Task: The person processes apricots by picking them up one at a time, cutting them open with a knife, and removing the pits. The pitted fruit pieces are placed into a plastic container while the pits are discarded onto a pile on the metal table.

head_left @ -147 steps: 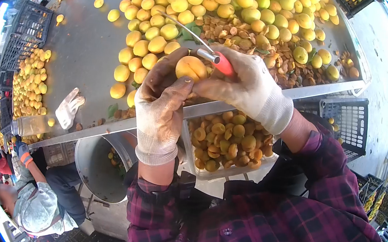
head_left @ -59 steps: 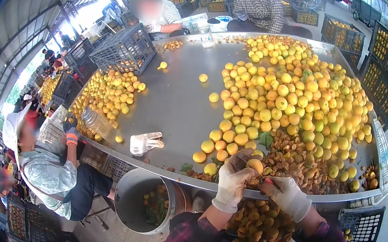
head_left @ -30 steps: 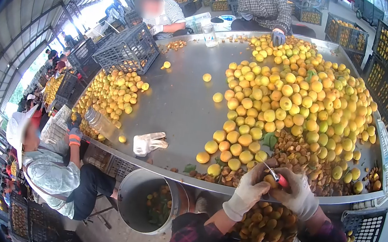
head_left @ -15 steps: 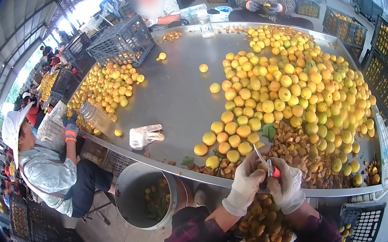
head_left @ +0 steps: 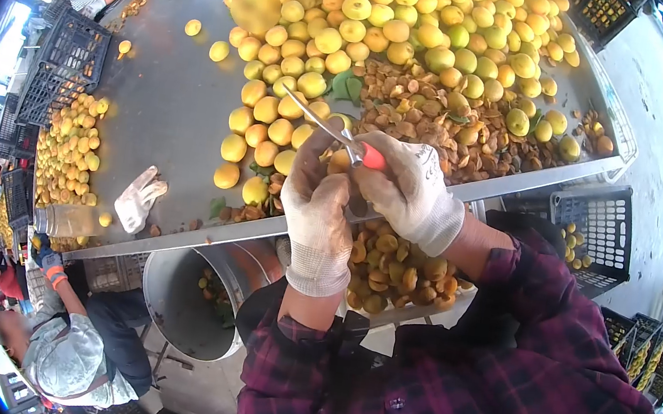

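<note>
My right hand [head_left: 414, 186], in a white glove, is closed on the red handle of a knife [head_left: 373, 157]. Its narrow metal blade points up and to the left. My left hand [head_left: 319, 214], gloved too, is closed on a yellow-orange fruit [head_left: 339, 161], mostly hidden by the fingers and the knife. Both hands meet above the table's near edge. Just beyond them lie whole yellow fruits [head_left: 280, 132] and a heap of brown-orange cut pieces [head_left: 475, 134]. Below my hands is a container of halved fruit [head_left: 398, 270].
A metal bucket [head_left: 198, 298] stands below the table rim [head_left: 176, 242], left of my hands. A spare white glove [head_left: 138, 198] and a clear jar [head_left: 66, 220] lie on the left. Co-workers sit at left. Black crates [head_left: 596, 229] stand on the right.
The view has turned and moved nearer, so the table and bucket appear shifted left and my hands look larger. My hands remain together with the knife and fruit.
</note>
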